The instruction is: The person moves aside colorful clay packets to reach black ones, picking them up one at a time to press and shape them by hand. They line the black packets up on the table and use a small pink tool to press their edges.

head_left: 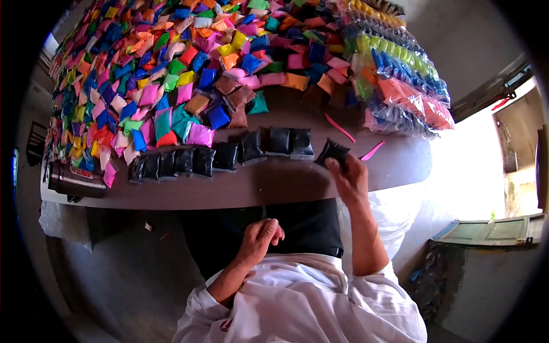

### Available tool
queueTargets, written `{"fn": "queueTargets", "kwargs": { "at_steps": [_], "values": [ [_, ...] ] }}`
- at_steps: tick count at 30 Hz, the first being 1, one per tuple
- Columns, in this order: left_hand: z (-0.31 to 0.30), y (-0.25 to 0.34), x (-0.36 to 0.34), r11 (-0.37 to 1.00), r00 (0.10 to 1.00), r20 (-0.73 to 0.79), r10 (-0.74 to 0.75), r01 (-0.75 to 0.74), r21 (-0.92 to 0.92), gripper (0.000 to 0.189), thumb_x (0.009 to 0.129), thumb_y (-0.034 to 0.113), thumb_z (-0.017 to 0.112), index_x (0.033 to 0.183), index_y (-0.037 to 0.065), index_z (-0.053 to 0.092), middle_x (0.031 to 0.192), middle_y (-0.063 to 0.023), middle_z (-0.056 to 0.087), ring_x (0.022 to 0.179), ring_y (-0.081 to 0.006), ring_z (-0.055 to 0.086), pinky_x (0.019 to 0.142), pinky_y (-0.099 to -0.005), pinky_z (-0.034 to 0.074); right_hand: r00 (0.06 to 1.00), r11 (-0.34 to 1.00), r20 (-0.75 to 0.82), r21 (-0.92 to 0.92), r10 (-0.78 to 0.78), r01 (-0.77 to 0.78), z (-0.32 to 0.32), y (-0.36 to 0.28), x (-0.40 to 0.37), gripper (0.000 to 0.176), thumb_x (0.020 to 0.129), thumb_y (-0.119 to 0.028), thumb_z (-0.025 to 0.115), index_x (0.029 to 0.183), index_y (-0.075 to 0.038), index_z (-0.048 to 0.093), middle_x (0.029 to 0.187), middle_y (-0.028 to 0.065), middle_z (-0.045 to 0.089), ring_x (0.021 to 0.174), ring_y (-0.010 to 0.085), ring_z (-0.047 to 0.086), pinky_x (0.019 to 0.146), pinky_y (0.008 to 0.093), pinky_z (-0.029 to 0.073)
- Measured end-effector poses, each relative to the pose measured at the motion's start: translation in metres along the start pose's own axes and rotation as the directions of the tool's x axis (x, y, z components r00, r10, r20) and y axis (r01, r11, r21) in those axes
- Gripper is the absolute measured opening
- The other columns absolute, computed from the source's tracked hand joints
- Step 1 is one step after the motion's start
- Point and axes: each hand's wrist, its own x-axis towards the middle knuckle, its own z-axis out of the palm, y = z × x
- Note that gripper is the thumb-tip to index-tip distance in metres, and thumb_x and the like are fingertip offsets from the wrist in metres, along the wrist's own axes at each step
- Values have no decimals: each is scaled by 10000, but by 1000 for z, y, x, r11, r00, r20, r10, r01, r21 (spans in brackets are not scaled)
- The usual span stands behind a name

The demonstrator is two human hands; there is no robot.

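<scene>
Brown counter point(269, 186) under heaped coloured packets point(171, 68) carries a row of black packets point(226, 155); right hand point(350, 178) grip pinches another black packet point(333, 152) beside the row's end, likely to slip floorward if loosened, left hand point(261, 235) curled closed over the lap

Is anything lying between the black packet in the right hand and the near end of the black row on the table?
Nothing visible. Only bare table separates the black packet in the right hand from the black row's last packet. The two pink strips lie behind and right of it.
</scene>
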Motion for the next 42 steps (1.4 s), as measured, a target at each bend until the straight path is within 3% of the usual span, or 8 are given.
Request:
{"fn": "queueTargets", "kwargs": {
  "at_steps": [3,10,15,22,25,26,30,42],
  "values": [
    [-8,-15,0,999,998,-41,-40,41,15,426,989,336,468,716,36,600,666,-42,588,572,-79,502,554,-218,427,999,882,-54,-469,6,-31,-15,17,34,239,826,-188,679,852,11,550,725,115,590,643,186,515,592,343,430],
    [-22,-28,1,971,958,-160,-237,238,-18,423,965,397,483,754,45,585,697,-59,608,605,-117,533,604,-251,443,996,864,58,-496,-67,87,-10,23,57,345,777,-243,727,970,-4,569,755,169,615,674,250,587,610,378,451],
    [-39,-63,3,953,917,-265,-300,278,-119,407,935,431,525,765,66,583,723,-68,634,618,-136,549,615,-271,441,987,885,-105,-462,-120,58,-12,20,53,337,825,-142,684,1126,-22,590,785,120,638,696,199,606,641,314,478],
    [-46,-87,8,893,840,-336,-425,329,-308,395,914,448,556,764,84,590,719,-58,640,620,-136,566,616,-270,423,893,960,-388,-240,-228,142,-14,38,11,112,879,-8,581,979,-9,631,766,62,617,712,107,573,652,240,465],
    [-49,-91,10,871,815,-338,-471,369,-326,403,909,454,564,742,88,591,710,-61,640,602,-131,563,605,-271,421,840,760,-197,-563,-506,326,-7,34,-1,178,815,-4,621,992,-21,631,920,113,646,841,245,619,747,345,492],
    [-52,-95,10,874,823,-322,-468,376,-308,402,910,449,565,735,88,592,702,-61,639,589,-130,559,596,-271,421,864,691,-78,-638,-497,340,-6,25,-4,267,799,-52,641,1065,-40,619,1130,149,600,1031,332,562,860,423,464],
    [-53,-96,11,874,820,-327,-469,379,-303,381,912,416,576,728,82,596,681,-61,633,553,-131,546,567,-271,420,894,629,77,-684,-441,369,9,20,9,419,834,-227,650,1219,-88,561,1341,210,431,1221,412,409,986,488,374],
    [-54,-90,14,835,761,-354,-543,446,-322,311,925,358,569,811,70,578,714,-69,610,614,-162,579,584,-288,453,881,519,232,-735,-413,437,40,11,43,417,806,-261,677,1178,-91,597,1318,163,481,1242,366,422,990,479,351]
  ]
}}
